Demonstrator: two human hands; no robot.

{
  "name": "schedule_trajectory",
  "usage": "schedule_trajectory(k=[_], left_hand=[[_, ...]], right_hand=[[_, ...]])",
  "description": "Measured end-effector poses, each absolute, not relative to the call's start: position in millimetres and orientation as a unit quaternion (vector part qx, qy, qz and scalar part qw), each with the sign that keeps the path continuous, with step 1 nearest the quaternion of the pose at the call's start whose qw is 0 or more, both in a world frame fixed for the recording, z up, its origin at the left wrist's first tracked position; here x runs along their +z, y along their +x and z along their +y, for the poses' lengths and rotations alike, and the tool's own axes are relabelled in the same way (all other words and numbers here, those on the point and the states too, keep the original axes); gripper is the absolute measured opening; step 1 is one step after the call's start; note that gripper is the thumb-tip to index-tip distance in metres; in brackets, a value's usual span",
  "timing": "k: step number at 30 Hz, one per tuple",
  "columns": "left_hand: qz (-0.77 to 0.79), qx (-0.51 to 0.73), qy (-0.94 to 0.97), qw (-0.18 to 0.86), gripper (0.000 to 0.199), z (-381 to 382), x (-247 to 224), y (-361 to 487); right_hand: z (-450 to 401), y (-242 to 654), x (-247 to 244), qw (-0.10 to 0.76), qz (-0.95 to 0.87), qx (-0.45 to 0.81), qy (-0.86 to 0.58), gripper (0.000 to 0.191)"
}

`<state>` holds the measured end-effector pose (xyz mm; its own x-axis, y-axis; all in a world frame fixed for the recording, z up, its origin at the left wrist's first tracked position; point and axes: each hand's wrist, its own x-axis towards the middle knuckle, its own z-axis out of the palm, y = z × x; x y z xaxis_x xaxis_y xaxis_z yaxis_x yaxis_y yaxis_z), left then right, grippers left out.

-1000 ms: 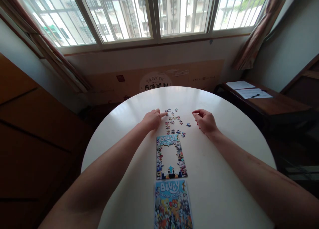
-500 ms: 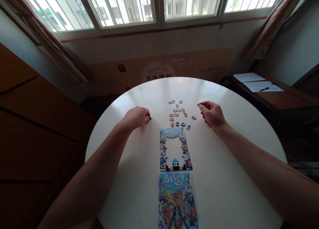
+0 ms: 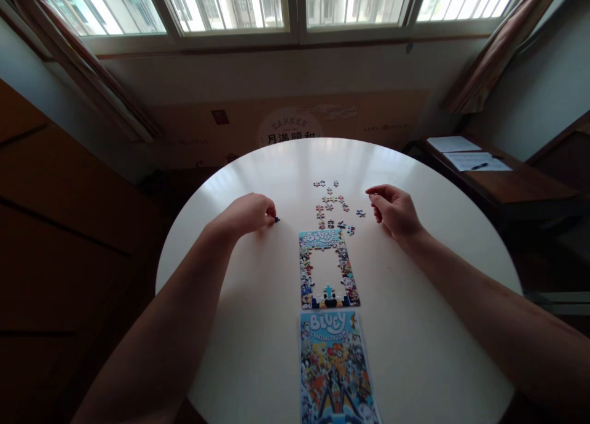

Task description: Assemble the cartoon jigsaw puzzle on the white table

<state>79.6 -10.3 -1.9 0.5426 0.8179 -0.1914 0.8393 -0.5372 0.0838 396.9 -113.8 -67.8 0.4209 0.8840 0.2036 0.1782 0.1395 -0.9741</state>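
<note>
My left hand (image 3: pixel 251 214) is closed at the left of the loose pieces, its fingertips pinching a small dark puzzle piece (image 3: pixel 277 219) close to the tabletop. To the right of the pieces, my right hand (image 3: pixel 394 210) hovers half curled, index finger stretched out and slightly off the thumb, with nothing visible in it. Nearest to it lies a separate puzzle piece (image 3: pixel 361 213). Several loose puzzle pieces (image 3: pixel 329 207) are scattered between the hands. Below them sits a partly assembled jigsaw puzzle (image 3: pixel 351 289), its border joined around a bare middle, with some pieces fitted at the bottom.
A Bluey picture sheet (image 3: pixel 338 369) lies nearest me, just below the puzzle. Everything rests on a round white table (image 3: pixel 428 332). A brown side table (image 3: pixel 520 187) at the right carries papers (image 3: pixel 477 161) and a pen (image 3: pixel 480 166). Windows and curtains are behind.
The view has shifted slightly. My right index finger has parted a little from the thumb. The left hand keeps its pinch on the puzzle piece, and the pieces lie as before.
</note>
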Motion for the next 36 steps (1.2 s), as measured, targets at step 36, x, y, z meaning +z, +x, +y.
schedule_trajectory(k=[36], left_hand=[[0.303, -0.074, 0.715, 0.626, 0.019, -64, 13, 128]], right_hand=[[-168, 337, -33, 0.404, -0.814, 0.252, -0.334, 0.004]])
